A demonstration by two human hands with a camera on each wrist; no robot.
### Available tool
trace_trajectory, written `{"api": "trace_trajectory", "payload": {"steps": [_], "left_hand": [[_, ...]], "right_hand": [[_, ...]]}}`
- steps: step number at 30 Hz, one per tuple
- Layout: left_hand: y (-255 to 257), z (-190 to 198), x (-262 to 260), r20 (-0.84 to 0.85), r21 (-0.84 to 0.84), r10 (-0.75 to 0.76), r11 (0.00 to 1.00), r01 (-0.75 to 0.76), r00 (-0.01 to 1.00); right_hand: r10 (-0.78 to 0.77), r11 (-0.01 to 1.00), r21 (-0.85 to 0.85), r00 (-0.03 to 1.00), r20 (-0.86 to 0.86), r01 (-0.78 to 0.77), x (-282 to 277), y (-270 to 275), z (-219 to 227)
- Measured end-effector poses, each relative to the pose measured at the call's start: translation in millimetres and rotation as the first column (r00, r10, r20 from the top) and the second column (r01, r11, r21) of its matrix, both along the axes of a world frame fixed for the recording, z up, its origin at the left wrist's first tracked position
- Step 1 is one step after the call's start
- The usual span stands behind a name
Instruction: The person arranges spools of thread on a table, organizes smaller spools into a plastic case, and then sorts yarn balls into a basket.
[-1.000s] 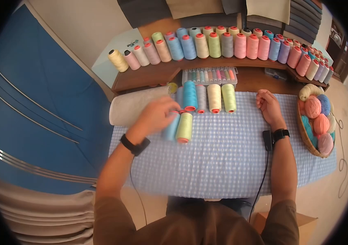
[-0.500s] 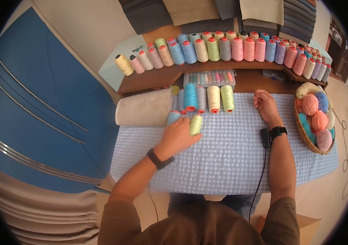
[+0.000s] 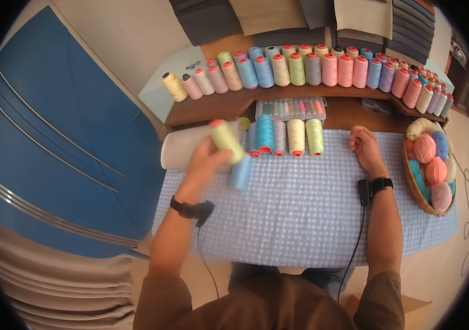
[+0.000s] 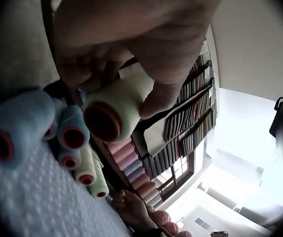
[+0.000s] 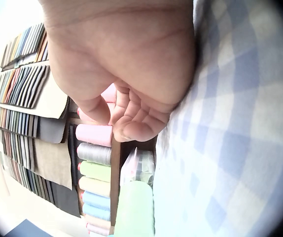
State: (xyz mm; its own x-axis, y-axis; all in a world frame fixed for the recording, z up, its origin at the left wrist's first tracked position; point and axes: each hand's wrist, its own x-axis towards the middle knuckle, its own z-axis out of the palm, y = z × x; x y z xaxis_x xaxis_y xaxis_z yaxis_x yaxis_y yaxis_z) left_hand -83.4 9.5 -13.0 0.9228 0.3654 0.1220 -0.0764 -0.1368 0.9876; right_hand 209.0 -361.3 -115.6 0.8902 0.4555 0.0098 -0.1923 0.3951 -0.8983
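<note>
My left hand (image 3: 202, 164) grips a pale green thread cone (image 3: 227, 142), raised and tilted in the head view, with its red core end toward the camera in the left wrist view. Just below it a light blue thread cone (image 3: 240, 174) lies on the checked cloth. Beyond, several cones form a row: a turquoise cone (image 3: 265, 133), a grey cone (image 3: 279, 136), a cream cone (image 3: 296, 136) and a yellow-green cone (image 3: 315, 136), plus a blue one at the left. My right hand (image 3: 365, 148) rests on the cloth with loosely curled fingers, holding nothing.
A beige fabric roll (image 3: 182, 149) lies at the table's left. A clear case (image 3: 291, 108) of small spools sits behind the row, below a wooden shelf (image 3: 212, 105) lined with many cones. A wicker basket (image 3: 415, 190) of yarn balls stands at the right. Cables trail from both wrists.
My left hand came down onto the pale green cone beside the light blue one, took hold of it, then lifted it up and to the left. My right hand has stayed in place.
</note>
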Motion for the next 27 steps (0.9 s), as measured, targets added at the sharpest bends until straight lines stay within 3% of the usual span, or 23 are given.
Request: {"api": "trace_trajectory", "payload": {"steps": [2, 4, 7, 9, 13, 19, 27], "left_hand": [[43.2, -6.5, 8.2, 0.105, 0.103, 0.151, 0.981, -0.162, 0.983], [80.0, 6.7, 12.4, 0.093, 0.365, 0.387, 0.844, -0.393, 0.917], [161.8, -1.0, 31.9, 0.081, 0.461, 0.558, 0.714, -0.528, 0.826], [207.9, -5.9, 47.8, 0.062, 0.554, 0.687, 0.579, -0.598, 0.724], [255.4, -9.7, 86.1, 0.050, 0.717, 0.755, 0.428, -0.550, 0.653], [261.9, -11.6, 120.6, 0.041, 0.493, 0.720, 0.589, -0.640, 0.693], [270.9, -31.2, 127.6, 0.106, 0.275, 0.702, 0.660, -0.699, 0.704]], "right_hand": [[0.003, 1.000, 0.003, 1.000, -0.008, -0.003, -1.3, 0.0, 2.3], [0.002, 1.000, -0.002, 1.000, -0.012, -0.002, -2.3, 0.0, 3.0], [0.000, 1.000, -0.014, 1.000, -0.007, 0.000, -1.6, 1.0, 3.1], [0.004, 1.000, -0.012, 1.000, -0.002, -0.004, -0.3, 0.5, 2.3], [0.001, 1.000, -0.027, 1.000, -0.008, -0.002, -3.4, 2.2, 6.1], [-0.004, 0.999, -0.037, 1.000, -0.014, 0.004, -5.8, 2.0, 8.7], [0.014, 0.999, -0.040, 1.000, 0.012, -0.014, -2.1, 1.7, 4.6]]}}
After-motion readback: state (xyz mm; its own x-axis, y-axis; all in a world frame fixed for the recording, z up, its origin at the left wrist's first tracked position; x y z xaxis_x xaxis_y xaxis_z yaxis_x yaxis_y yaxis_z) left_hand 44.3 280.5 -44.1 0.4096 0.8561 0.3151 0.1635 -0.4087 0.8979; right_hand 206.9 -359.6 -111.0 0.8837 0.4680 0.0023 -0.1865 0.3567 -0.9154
